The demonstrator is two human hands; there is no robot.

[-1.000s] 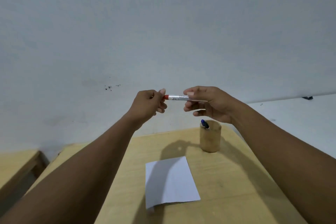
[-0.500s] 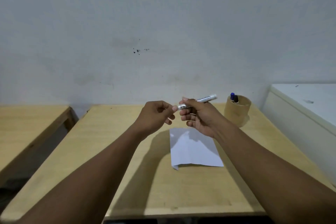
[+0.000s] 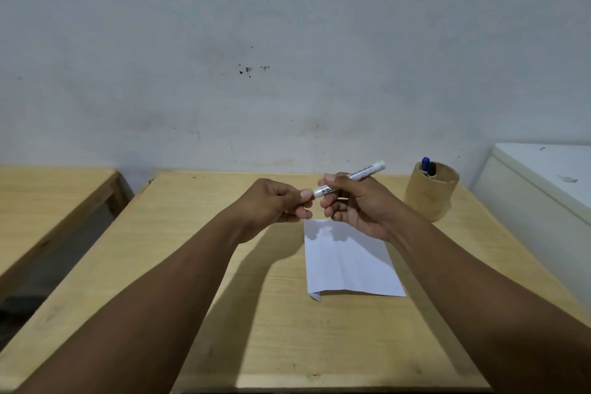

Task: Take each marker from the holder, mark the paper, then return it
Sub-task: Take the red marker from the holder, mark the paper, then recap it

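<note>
Head view looks down over a pale wooden table (image 3: 179,265) set against a grey-white wall. Both bare hands meet above the far edge of a white sheet of paper (image 3: 348,262) lying flat on the wood, one near corner folded under. The right hand (image 3: 355,205) grasps a white-barrelled marker with printed lettering (image 3: 355,177), thumb and fingers wrapped round its lower half, the free end angled up and away to the right. The left hand (image 3: 271,205) is clenched at the marker's near end, fingertips pinched there; whatever they grip, likely the cap, is hidden inside the fist, so I cannot tell whether it is on or off.

Well to the right, near the wall, stands a tan cylindrical holder (image 3: 430,192) with a blue-capped marker (image 3: 425,165) and a black-capped one (image 3: 431,168) poking out.

Judging from this, the uncapping step is in hand and the paper looks unmarked. A hard pull could free the cap with a jerk, smearing ink on fingers. The loose paper may also slide when the tip presses, since neither hand pins it.
</note>
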